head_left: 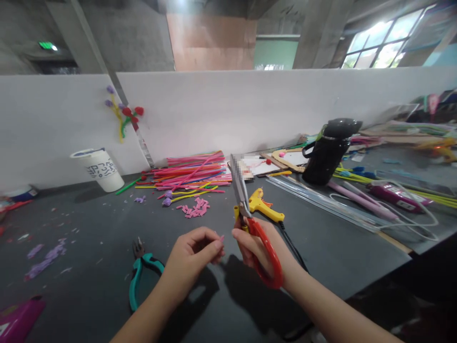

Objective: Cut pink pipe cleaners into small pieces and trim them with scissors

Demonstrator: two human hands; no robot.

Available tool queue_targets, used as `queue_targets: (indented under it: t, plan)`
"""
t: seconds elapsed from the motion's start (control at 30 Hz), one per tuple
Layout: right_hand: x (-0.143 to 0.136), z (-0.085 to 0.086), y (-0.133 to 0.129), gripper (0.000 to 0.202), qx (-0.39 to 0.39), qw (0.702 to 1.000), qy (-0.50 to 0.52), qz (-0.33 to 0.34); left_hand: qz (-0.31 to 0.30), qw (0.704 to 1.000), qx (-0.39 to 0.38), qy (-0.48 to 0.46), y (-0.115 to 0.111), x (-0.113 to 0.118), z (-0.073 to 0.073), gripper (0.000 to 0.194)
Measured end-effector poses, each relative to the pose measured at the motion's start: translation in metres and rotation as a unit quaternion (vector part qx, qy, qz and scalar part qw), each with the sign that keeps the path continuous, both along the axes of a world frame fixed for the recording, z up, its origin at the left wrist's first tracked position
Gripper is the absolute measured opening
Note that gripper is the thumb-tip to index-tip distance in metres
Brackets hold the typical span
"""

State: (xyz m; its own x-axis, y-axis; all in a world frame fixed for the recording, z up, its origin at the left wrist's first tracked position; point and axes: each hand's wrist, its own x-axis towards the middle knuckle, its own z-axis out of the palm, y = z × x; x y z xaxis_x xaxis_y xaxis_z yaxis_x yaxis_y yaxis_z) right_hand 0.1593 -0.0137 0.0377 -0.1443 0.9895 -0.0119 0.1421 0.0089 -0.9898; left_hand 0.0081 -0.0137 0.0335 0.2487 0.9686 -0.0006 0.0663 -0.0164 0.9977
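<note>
My left hand [198,250] is closed, pinching a small pink piece [222,237], apparently cut pipe cleaner, between thumb and fingertips. Just to its right, my right hand [255,245] grips scissors [240,186] with red handles; the blades point up and away and look nearly closed. Beyond my left hand lies a small heap of short pink pieces [194,208]. Teal-handled pliers [134,281] rest on the table left of my left wrist. A yellow glue gun [266,206] lies behind my right hand, its lower part partly hidden.
Colourful pipe cleaners [196,172] are bundled against the white partition [214,109]. A white cup [107,171] stands left, a black bottle [325,157] right. Clear glue sticks [321,200] lie near the bottle. Purple scraps [48,259] litter the left side. Flowers [132,116] hang on the partition.
</note>
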Motion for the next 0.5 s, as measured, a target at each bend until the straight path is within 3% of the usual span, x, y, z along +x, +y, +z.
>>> queue_targets:
  t: [0.1, 0.2, 0.5]
  plan:
    - [-0.0002, -0.0018, 0.0012, 0.015, -0.041, 0.999, 0.012, 0.015, 0.022, 0.983, 0.114, 0.139, -0.0011, -0.0007, -0.0003, 0.012]
    - [-0.0031, -0.0046, 0.0006, 0.015, -0.048, 0.998, 0.028, 0.027, 0.016, 0.963, 0.170, 0.208, -0.0028, -0.0003, -0.0016, 0.012]
    - [-0.0045, -0.0032, -0.0005, 0.013, -0.029, 0.999, 0.033, -0.017, 0.024, 0.961, 0.184, 0.208, -0.0039, 0.0016, 0.0000, 0.013]
